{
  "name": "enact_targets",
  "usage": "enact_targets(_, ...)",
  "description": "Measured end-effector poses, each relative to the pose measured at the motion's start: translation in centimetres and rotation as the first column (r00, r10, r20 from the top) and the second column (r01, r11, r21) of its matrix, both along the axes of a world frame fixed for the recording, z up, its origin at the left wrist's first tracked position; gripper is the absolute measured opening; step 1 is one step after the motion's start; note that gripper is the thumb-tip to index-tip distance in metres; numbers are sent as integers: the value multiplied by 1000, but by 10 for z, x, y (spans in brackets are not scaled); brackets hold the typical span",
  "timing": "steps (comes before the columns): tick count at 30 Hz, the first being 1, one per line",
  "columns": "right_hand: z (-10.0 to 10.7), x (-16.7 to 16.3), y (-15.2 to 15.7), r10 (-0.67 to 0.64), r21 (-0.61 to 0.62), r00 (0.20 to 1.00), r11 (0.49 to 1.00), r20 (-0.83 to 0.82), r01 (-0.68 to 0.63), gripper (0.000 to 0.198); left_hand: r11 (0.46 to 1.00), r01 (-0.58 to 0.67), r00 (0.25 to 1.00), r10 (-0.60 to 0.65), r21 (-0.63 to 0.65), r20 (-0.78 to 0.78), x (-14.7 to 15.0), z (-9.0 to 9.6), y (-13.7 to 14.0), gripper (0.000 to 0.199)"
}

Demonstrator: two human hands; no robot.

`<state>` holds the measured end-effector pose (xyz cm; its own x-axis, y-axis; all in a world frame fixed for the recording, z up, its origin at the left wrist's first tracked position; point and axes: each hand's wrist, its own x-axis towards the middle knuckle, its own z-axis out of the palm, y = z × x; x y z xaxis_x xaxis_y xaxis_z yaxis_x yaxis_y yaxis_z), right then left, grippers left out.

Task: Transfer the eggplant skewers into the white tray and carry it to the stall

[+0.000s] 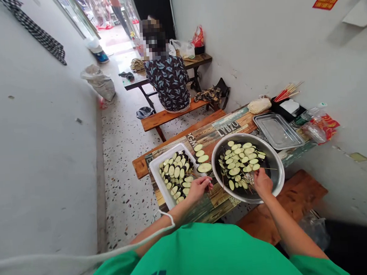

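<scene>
A wide metal basin (217, 177) on the table holds many pale, dark-edged eggplant slices (234, 171) with thin sticks among them. My right hand (262, 182) reaches over its near right side, fingers pinched at a thin wooden skewer (270, 168) that sticks out to the right. To the left, a white tray (156, 171) contains more eggplant slices (172, 171), laid close together. My left hand (200, 188) is between tray and basin, fingers curled together; what they grip is too small to tell. Several loose slices (204, 167) lie in a column on the tabletop beyond it.
A metal tray (279, 130), a black box with red-tipped sticks (288, 93), a bottle (308, 115) and plastic packages (320, 129) stand at the table's right end. Wooden benches (282, 208) flank the table. Ahead, a person (169, 79) sits at another table, back turned.
</scene>
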<state>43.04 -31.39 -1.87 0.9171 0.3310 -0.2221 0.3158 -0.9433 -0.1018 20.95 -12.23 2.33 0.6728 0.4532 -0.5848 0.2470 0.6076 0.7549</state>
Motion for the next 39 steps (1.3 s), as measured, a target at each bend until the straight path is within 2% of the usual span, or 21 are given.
enact_targets(3, 2, 30, -13, -83, -107, 996, 991, -43, 78, 44, 990, 133, 991, -134, -45, -19, 46, -9, -25, 27)
enact_targets(6, 6, 50, -15, 7, -161, 989, 986, -150, -32, 44, 948, 317, 939, -312, 10, -144, 87, -19, -44, 25)
enact_targets(8, 11, 61, -17, 70, -172, 976, 979, -207, -107, 46, 890, 450, 872, -418, 80, -255, 107, -25, -51, 27)
enact_targets(11, 13, 81, -18, 120, -125, 988, 983, -99, -132, 60, 827, 538, 814, -461, 162, -353, 122, -29, -53, 28)
enact_targets(12, 10, 88, -16, 153, -73, 988, 985, -23, -154, 61, 791, 560, 805, -450, 245, -387, 124, -29, -52, 28)
enact_targets(13, 4, 94, -12, 192, -19, 980, 981, 53, -191, 59, 722, 587, 797, -435, 366, -419, 126, -28, -51, 28)
enact_targets(14, -4, 98, -6, 234, 22, 966, 971, 113, -238, 58, 610, 609, 792, -423, 507, -441, 127, -29, -49, 29)
enact_targets(15, -15, 102, 1, 278, 39, 950, 958, 142, -286, 59, 455, 616, 785, -424, 643, -452, 129, -30, -46, 32)
enact_targets(16, -27, 103, 9, 308, 36, 940, 948, 145, -316, 61, 276, 605, 770, -442, 747, -460, 131, -33, -44, 39)
enact_targets(17, -39, 101, 18, 324, 20, 936, 944, 137, -330, 63, 111, 581, 745, -472, 806, -472, 132, -37, -41, 48)
enact_targets(18, -52, 98, 25, 332, 4, 935, 942, 128, -335, 64, -12, 560, 713, -502, 828, -489, 134, -43, -39, 57)
enact_targets(19, -63, 94, 32, 333, -4, 934, 942, 126, -335, 63, -108, 551, 677, -522, 827, -519, 135, -50, -37, 65)
enact_targets(20, -72, 89, 37, 330, -7, 934, 943, 135, -332, 63, -181, 558, 640, -527, 810, -559, 135, -58, -36, 68)
enact_targets(22, -86, 80, 43, 338, -1, 927, 940, 162, -342, 62, -267, 586, 591, -505, 765, -629, 135, -72, -35, 66)
enact_targets(24, -92, 76, 46, 378, 10, 912, 923, 157, -385, 62, -303, 601, 577, -476, 740, -664, 136, -83, -37, 65)
enact_targets(28, -94, 81, 50, 397, 45, 905, 912, 149, -408, 60, -309, 628, 571, -441, 714, -693, 144, -90, -41, 65)
enact_targets(33, -70, 98, 36, 436, 89, 897, 893, 74, -441, 59, -305, 617, 561, -476, 725, -678, 152, -83, -37, 67)
enact_targets(35, -54, 107, 16, 393, 5, 918, 919, 57, -394, 53, -295, 618, 572, -468, 729, -674, 149, -75, -35, 67)
enact_targets(36, -46, 110, 5, 352, -77, 935, 934, 35, -349, 50, -283, 629, 580, -448, 724, -680, 147, -70, -34, 68)
enact_targets(38, -34, 114, -16, 320, -226, 946, 919, -56, -324, 43, -239, 680, 584, -394, 693, -709, 141, -62, -33, 73)
enact_targets(39, -29, 113, -23, 338, -264, 935, 897, -108, -355, 37, -216, 710, 574, -375, 670, -728, 138, -59, -33, 75)
